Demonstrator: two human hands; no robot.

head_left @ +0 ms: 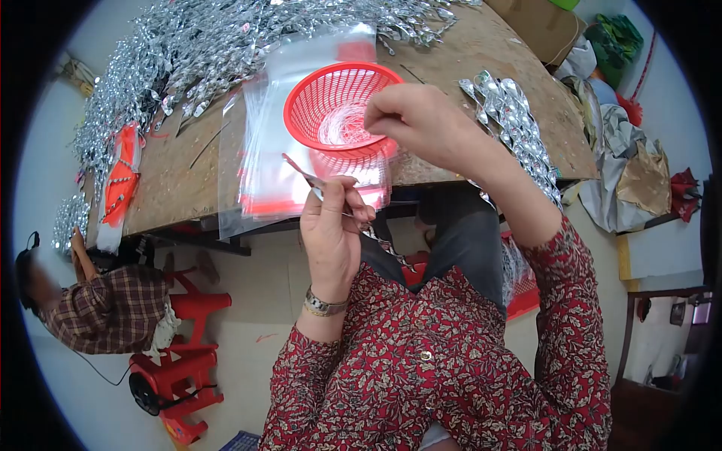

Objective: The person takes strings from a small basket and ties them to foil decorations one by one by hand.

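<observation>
My left hand [331, 240], with a watch on its wrist, is closed in a pinch around a narrow silver foil strip [316, 183] with a red tip. Over the right rim of a red plastic basket [301, 90], my right hand [414, 120] has its fingertips pressed together; whatever they hold is too small to make out. Inside the basket lies a tangle of thin white and pink strings [346, 124]. The basket rests on a stack of clear plastic bags [259, 150] with red lower edges, near the table's front edge.
Silver foil strands [195, 52] pile along the back of the wooden table [519, 45]. A twisted silver bundle [508, 116] lies to the right, an orange-and-white packet [120, 184] to the left. Another person [105, 301] sits at left near red stools [188, 368].
</observation>
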